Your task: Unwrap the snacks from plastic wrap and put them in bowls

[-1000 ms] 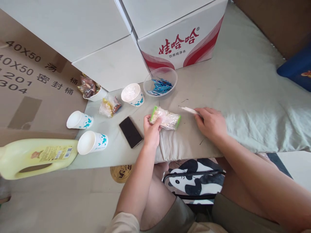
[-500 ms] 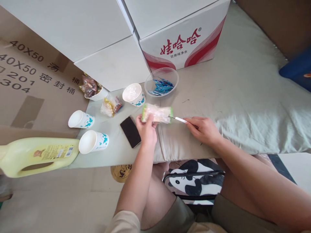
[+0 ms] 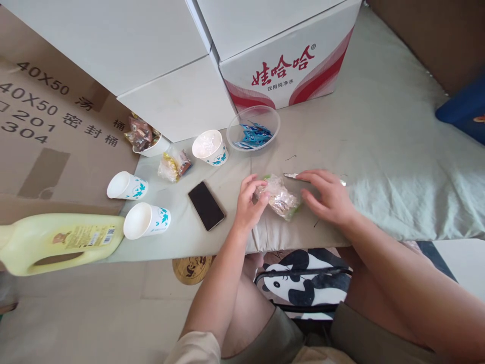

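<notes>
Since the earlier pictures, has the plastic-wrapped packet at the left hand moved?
Yes. Judged against the smartphone, the plastic-wrapped packet has moved to the right, farther from it, and slightly toward the person.

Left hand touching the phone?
Apart. The head view shows bare cloth between the left hand and the phone.

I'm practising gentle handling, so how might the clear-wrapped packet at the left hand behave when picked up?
The packet may crumple somewhat under a squeeze, as its wrapping looks thin and crinkled. The shiny film could be a bit slippery. Its oblong, uneven shape suggests it probably won't roll.
</notes>
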A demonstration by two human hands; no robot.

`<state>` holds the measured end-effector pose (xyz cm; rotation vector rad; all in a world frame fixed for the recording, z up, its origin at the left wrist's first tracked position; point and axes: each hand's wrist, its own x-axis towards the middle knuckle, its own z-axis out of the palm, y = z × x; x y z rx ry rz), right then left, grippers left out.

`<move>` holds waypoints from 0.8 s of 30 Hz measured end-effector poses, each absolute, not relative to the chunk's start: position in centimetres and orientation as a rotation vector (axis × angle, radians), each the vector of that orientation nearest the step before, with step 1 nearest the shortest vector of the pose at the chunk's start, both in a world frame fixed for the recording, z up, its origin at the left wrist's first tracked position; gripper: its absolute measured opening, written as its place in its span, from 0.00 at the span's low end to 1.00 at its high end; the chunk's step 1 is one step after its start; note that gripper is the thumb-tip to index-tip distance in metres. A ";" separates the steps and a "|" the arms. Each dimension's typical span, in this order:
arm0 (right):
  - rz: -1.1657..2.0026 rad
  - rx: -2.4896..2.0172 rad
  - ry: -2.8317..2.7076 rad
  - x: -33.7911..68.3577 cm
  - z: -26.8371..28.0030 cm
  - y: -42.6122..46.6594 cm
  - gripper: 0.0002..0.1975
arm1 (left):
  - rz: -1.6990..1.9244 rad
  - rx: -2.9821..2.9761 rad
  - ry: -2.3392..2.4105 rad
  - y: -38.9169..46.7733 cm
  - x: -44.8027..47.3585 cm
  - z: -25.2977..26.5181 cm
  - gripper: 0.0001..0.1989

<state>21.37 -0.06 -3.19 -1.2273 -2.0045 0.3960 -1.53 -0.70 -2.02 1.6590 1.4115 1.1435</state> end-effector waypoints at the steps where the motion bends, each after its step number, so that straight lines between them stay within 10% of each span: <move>1: 0.468 -1.104 -2.055 21.1 -3.2 -0.3 0.19 | 1.130 1.680 1.417 -0.6 -1.7 -2.0 0.12; 10: 0.495 -1.305 -1.938 20.5 -3.2 -0.1 0.13 | 1.239 1.291 1.656 0.2 -2.7 -2.6 0.04; 20: 0.263 -1.412 -1.819 21.5 -2.2 -0.9 0.20 | 1.153 1.610 1.551 -0.1 -2.9 -1.8 0.21; 24: 0.112 -1.408 -1.943 20.9 -2.9 -1.2 0.21 | 1.145 1.531 1.657 0.1 -2.7 -2.0 0.05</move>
